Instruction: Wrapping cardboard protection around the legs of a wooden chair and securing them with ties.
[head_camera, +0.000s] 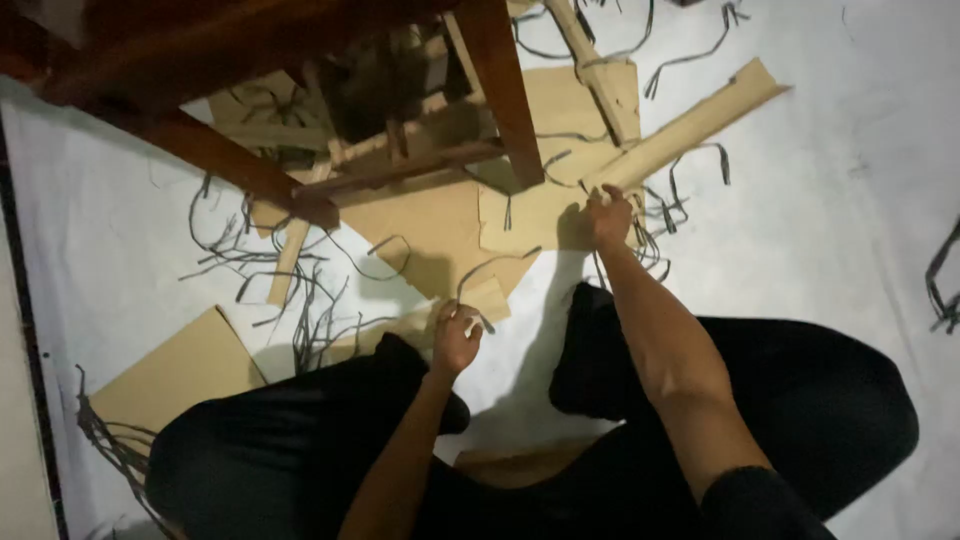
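Right hand (607, 217) grips the light, stiff cardboard strip (690, 125) at its near end, running to two o'clock; left hand (456, 338) pinches a limp dark strap (490, 265).

White sheet-covered floor (830, 200), slightly creased, spread under everything. Scattered across it: flat tan cardboard sheets (440, 225) overlapping near the middle, one long folded tan cardboard strip (690, 130) angled toward the upper right, another narrow tan cardboard strip (287, 262) lying left of centre, and a separate tan cardboard panel (180, 375) at the lower left. Strewn among and beside these, many thin dark grey strips (300, 310), curled and tangled, thickest left of centre, with a few more at the far right edge (940, 285) and near the top. Standing on the cardboard sheets, dark reddish-brown wooden furniture legs (505, 95).
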